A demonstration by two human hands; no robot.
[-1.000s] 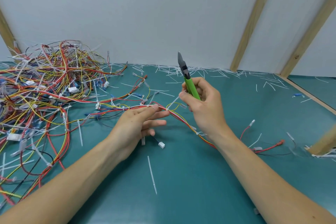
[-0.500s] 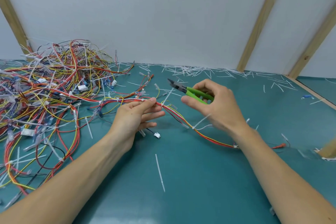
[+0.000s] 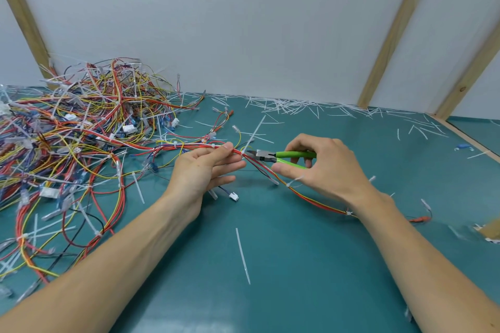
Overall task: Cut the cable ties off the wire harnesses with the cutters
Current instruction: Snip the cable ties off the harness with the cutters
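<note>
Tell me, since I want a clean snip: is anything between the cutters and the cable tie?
Nothing visible. The cutters, gripped by the right hand, have their tip right at the cable tie; the left hand holds the harness just beside it.

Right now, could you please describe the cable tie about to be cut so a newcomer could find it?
Follow the harness between both hands. The cable tie sits just past the left hand, at the cutters' tip. Alone among neighbouring ties, its white tail rises toward the wall.

Teal table [image 3: 311, 265]: wire harnesses [image 3: 81, 143], cut cable ties [image 3: 297, 108].
</note>
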